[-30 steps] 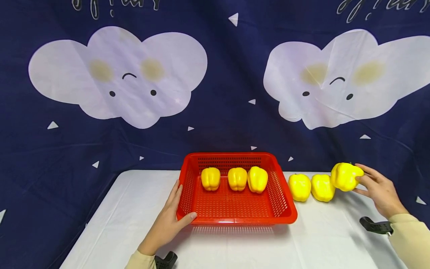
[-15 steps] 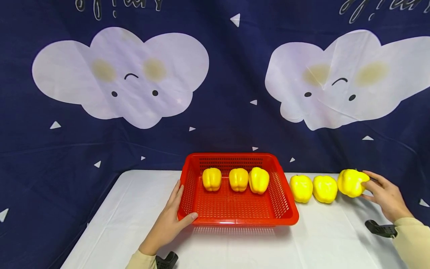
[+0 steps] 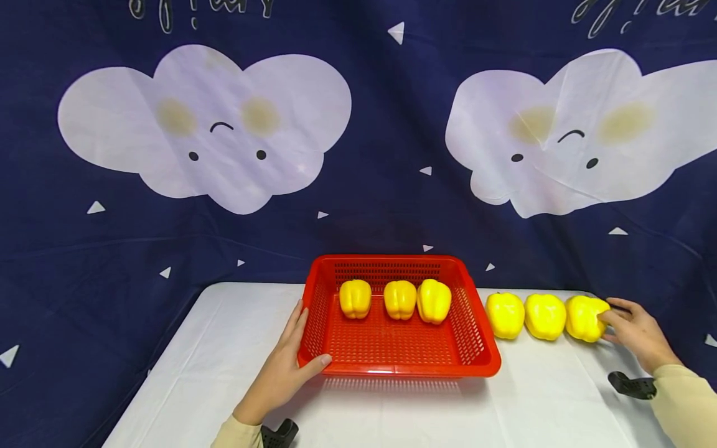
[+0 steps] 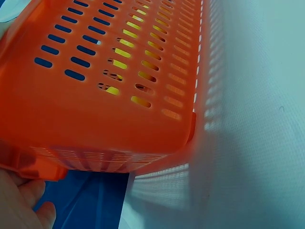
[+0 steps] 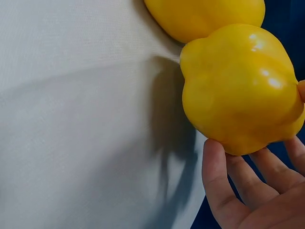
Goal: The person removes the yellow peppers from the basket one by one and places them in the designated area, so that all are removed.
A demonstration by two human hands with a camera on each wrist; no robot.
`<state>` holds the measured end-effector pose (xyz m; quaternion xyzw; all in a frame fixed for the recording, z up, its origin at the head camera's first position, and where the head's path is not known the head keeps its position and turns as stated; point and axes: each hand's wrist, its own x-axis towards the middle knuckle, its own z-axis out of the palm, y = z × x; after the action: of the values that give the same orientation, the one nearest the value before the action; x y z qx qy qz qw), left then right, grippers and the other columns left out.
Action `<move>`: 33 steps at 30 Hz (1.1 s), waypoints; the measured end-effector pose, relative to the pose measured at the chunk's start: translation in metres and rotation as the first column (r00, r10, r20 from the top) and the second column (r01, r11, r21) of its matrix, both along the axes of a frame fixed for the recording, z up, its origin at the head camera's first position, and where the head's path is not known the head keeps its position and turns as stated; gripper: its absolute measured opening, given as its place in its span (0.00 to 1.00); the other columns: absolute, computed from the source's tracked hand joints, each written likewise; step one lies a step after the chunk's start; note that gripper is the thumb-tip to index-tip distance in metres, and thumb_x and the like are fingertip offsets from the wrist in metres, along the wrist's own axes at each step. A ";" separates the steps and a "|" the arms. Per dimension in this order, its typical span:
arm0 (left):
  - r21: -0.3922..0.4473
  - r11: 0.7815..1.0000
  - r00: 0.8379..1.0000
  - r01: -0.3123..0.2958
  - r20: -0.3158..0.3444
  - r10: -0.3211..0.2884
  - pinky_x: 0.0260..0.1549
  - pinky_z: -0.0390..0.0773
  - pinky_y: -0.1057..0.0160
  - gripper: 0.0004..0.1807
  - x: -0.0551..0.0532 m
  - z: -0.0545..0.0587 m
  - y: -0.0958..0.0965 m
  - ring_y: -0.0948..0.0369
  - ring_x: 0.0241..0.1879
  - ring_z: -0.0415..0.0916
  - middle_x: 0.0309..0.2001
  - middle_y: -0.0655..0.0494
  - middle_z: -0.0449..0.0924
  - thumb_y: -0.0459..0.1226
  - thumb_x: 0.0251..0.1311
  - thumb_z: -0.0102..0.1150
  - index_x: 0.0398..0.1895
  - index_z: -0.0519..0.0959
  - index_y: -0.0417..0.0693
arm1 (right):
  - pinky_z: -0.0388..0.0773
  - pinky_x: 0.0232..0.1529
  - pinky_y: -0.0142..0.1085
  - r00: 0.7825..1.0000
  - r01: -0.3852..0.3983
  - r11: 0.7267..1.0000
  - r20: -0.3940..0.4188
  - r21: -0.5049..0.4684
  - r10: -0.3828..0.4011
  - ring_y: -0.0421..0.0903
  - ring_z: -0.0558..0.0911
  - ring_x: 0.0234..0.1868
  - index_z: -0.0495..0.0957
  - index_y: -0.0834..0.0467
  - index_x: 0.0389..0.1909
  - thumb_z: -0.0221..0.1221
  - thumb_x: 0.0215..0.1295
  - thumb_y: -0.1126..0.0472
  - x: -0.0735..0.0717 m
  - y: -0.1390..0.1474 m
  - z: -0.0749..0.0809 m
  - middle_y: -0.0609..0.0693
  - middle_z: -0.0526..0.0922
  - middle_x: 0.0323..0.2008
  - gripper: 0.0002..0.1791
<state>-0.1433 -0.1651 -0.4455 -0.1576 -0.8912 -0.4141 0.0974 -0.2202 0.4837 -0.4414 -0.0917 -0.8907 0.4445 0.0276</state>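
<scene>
A red plastic basket with slotted walls stands on the white table, holding 3 yellow bell peppers, one apart on the left and two side by side. My left hand grips the basket's front left corner, thumb on the front rim and fingers along the left side. In the left wrist view, its fingertips show by the rim. Right of the basket, 3 more yellow bell peppers form a row. My right hand holds the outermost bell pepper between thumb and fingers; this pepper touches its neighbour in the right wrist view.
Two yellow bell peppers sit between the basket's right wall and the held one. White cloth covers the table. Behind it hangs a dark blue curtain with cloud prints. A black strap device sits at the right wrist.
My right hand has lowered the bell pepper from above the table to the end of the row, upright beside the other two. The left hand has stayed on the basket.
</scene>
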 end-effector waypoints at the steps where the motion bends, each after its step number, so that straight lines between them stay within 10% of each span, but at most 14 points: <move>1: 0.000 1.000 1.000 0.000 0.001 0.000 0.65 0.59 0.32 0.53 0.000 0.000 0.000 0.45 0.77 0.47 0.81 0.60 0.34 0.58 0.63 0.63 0.81 0.48 0.42 | 0.85 0.34 0.36 1.000 -0.001 1.000 -0.002 0.007 0.001 0.19 0.68 0.31 0.43 0.80 0.72 0.47 0.75 0.56 0.000 0.000 -0.001 0.83 0.57 0.63 0.40; 11: 0.002 1.000 1.000 0.007 0.007 -0.007 0.66 0.59 0.33 0.53 0.000 0.000 0.001 0.45 0.77 0.47 0.81 0.59 0.34 0.58 0.63 0.63 0.81 0.48 0.42 | 0.83 0.32 0.30 1.000 0.009 0.997 0.021 0.075 -0.011 0.21 0.67 0.33 0.46 0.81 0.71 0.45 0.76 0.55 -0.001 0.002 -0.009 0.83 0.59 0.64 0.38; 18: 0.000 1.000 1.000 0.006 0.007 -0.006 0.65 0.59 0.33 0.53 0.000 0.001 0.002 0.45 0.77 0.47 0.81 0.59 0.34 0.57 0.63 0.63 0.81 0.48 0.43 | 0.79 0.29 0.25 0.999 0.007 0.995 0.046 0.103 -0.011 0.66 0.71 0.51 0.46 0.78 0.73 0.41 0.78 0.54 -0.002 0.003 -0.009 0.81 0.55 0.66 0.37; 33: -0.005 1.000 1.000 0.001 -0.011 -0.001 0.65 0.60 0.32 0.53 0.000 -0.001 0.000 0.44 0.77 0.48 0.81 0.59 0.34 0.57 0.63 0.63 0.81 0.49 0.42 | 0.70 0.28 0.20 0.996 -0.005 0.998 0.090 0.069 -0.001 0.72 0.64 0.58 0.41 0.73 0.76 0.35 0.79 0.54 -0.003 0.005 -0.009 0.82 0.49 0.69 0.36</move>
<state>-0.1433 -0.1649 -0.4464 -0.1604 -0.8917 -0.4110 0.1016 -0.2233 0.4882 -0.4500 -0.1097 -0.9059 0.4088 -0.0101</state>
